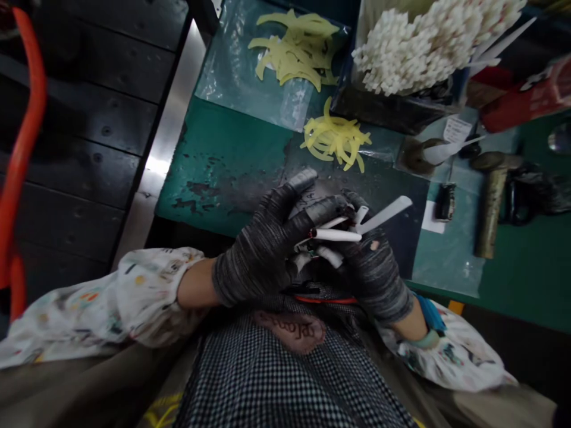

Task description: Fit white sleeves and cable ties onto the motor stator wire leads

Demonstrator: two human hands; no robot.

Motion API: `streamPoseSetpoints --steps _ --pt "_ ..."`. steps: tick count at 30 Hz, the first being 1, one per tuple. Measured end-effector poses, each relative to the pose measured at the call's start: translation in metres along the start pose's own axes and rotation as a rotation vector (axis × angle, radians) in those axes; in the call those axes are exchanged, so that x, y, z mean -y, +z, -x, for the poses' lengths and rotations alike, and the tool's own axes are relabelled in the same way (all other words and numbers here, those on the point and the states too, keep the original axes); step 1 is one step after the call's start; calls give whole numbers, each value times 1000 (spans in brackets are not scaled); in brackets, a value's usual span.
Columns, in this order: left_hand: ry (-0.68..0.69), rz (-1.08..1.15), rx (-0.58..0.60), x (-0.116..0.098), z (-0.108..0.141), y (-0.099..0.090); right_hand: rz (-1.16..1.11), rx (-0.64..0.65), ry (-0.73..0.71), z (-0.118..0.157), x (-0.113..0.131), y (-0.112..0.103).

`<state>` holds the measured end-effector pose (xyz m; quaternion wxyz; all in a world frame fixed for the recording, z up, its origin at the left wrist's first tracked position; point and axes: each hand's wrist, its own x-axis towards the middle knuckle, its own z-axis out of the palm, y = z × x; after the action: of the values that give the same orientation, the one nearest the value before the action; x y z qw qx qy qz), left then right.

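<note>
Both hands wear grey knit gloves with dark tape around the fingers and meet in front of my checked apron. My left hand has its fingers bent over a slim white tube with a dark reddish end. My right hand is closed around the other side of the bundle, where a flat white plastic stick juts up to the right. A short white tube stands between the hands. Below, other white pieces show between the thumbs; their exact kind and several fingertips are hidden.
Yellow curved strips lie on the green mat, with more yellow pieces on a plastic bag behind. A bin holds many white tubes. On the right lie a hammer and a small pot. A metal edge borders a dark slatted surface.
</note>
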<state>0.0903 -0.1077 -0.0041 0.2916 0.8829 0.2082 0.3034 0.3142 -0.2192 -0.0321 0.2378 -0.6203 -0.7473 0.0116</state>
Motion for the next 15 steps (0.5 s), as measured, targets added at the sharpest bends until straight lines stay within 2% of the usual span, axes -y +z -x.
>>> streamPoseSetpoints --steps 3,5,8,10,11,13,15 --pt "-27 65 -70 9 4 -2 -108 82 -2 -18 -5 1" --pt "-41 95 -73 20 5 -12 -200 141 -11 -35 -8 7" --pt "-79 160 73 46 -2 -39 -318 175 -69 -63 -10 21" --pt "-155 224 207 62 -9 -57 -366 183 -72 -79 -8 27" --pt "-194 223 238 69 -12 -64 -367 192 -50 -86 -6 29" --pt "-232 71 167 76 -14 -72 -317 236 24 -97 0 29" --pt "-171 -211 -1 75 -11 -73 -255 276 107 -104 7 27"
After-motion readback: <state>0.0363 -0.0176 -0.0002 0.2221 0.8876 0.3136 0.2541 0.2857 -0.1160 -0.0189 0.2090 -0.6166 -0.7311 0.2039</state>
